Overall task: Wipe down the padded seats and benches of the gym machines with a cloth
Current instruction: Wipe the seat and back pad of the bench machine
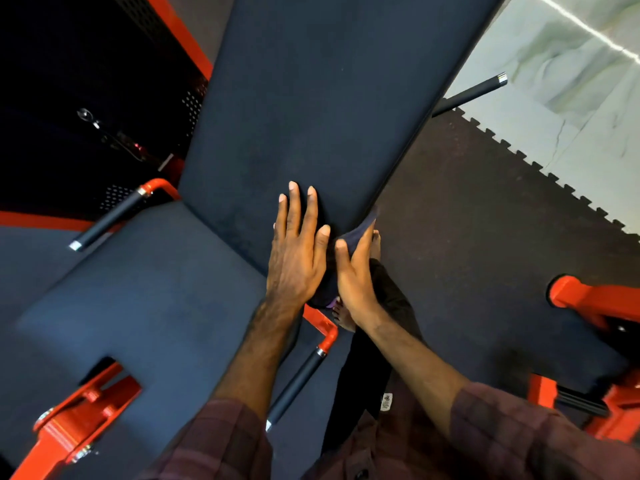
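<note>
Padded seat [138,306] at left, its upright back pad [311,98] rising far of centre. The left hand [294,258] lay flat on the pad's lower right edge, fingers straight and spread slightly, holding nothing. Just right of it, the right hand [353,275] pinched a dark cloth [360,230] between thumb and fingers, the cloth draped over the pad's edge. To wipe well, the left hand likely should steady the pad while the cloth is drawn along the edge in overlapping passes.
</note>
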The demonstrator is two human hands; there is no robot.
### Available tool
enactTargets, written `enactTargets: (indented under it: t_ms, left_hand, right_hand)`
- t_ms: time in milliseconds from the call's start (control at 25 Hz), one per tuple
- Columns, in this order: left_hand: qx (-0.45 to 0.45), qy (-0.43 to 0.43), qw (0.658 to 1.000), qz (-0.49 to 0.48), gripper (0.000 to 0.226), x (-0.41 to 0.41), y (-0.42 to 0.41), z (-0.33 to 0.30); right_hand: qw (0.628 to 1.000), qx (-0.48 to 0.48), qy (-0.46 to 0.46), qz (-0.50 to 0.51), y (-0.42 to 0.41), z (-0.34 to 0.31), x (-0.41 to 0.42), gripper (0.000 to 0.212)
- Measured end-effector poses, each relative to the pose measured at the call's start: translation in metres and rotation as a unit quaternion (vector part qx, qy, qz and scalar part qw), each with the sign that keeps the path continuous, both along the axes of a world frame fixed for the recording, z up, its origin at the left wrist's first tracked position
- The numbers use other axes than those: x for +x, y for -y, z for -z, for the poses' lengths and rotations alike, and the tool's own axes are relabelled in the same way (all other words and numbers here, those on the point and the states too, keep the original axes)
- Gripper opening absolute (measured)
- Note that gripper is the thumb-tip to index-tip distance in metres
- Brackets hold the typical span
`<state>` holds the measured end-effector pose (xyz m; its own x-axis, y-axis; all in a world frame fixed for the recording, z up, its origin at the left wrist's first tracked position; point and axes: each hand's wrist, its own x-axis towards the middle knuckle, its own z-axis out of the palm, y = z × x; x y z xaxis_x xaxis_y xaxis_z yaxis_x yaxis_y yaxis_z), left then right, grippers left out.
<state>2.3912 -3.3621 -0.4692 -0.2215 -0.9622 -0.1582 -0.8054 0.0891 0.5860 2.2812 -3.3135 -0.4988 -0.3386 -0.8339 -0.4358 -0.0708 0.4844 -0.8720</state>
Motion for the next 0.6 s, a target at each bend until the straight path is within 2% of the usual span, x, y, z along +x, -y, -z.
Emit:
enactTargets:
  t_ms: [160,240,360,520,600]
  left_hand:
    - [0.01,-0.012,0.999,-0.038,0.063,0.011,-0.018,0.02]
    - [0.015,-0.014,0.998,-0.052,0.063,0.014,-0.027,0.026]
    - [0.022,-0.015,0.997,-0.069,0.064,0.02,-0.037,0.037]
    - [0.06,-0.039,0.988,-0.138,0.063,0.03,-0.056,0.048]
    - [0.085,-0.056,0.983,-0.155,0.063,0.033,-0.067,0.052]
  right_hand:
    - [0.998,-0.056,-0.026,0.01,0.01,0.01,-0.015,0.076]
    - [0.998,-0.044,-0.032,-0.008,-0.01,0.018,0.006,0.077]
    - [1.0,0.006,0.021,-0.019,-0.031,0.036,0.022,0.082]
    - [1.0,-0.022,-0.013,0.007,-0.019,0.039,-0.002,0.08]
    - [0.999,-0.014,-0.051,-0.008,-0.031,0.049,0.012,0.079]
